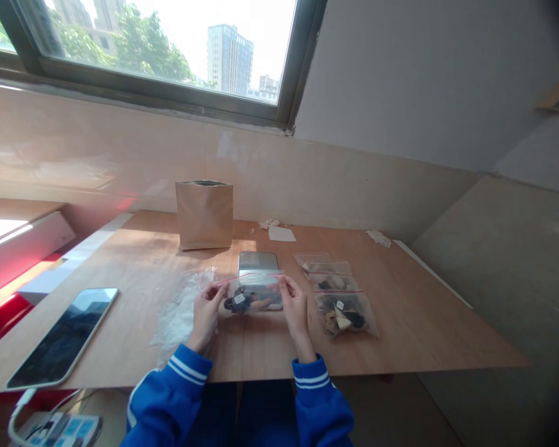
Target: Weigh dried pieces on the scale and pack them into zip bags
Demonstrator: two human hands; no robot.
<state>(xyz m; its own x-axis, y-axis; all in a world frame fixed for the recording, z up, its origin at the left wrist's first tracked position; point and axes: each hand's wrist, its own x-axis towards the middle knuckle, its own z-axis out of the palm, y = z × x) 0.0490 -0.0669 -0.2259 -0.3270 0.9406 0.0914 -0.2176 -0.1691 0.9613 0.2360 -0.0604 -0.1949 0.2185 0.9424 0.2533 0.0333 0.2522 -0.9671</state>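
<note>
Both my hands pinch the top corners of a small zip-lock bag [254, 297] with a red-striped seal, holding it just above the wooden table [423, 335]. Dark and tan chunks and a small white label show inside. My left hand [206, 313] rests beside a crumpled clear plastic bag [179, 316]. My right hand [295, 308] is nearest to two more zip-lock bags of similar chunks [342, 313], which lie overlapping to the right. A flat silver device [258, 264] lies partly hidden behind the held bag.
A kraft paper bag [204, 215] stands upright at the back of the table. A smartphone [63, 338] lies face up at the left. White paper scraps [281, 233] lie near the wall, under a window [158, 49]. A power strip [60, 428] sits below the table's near left edge.
</note>
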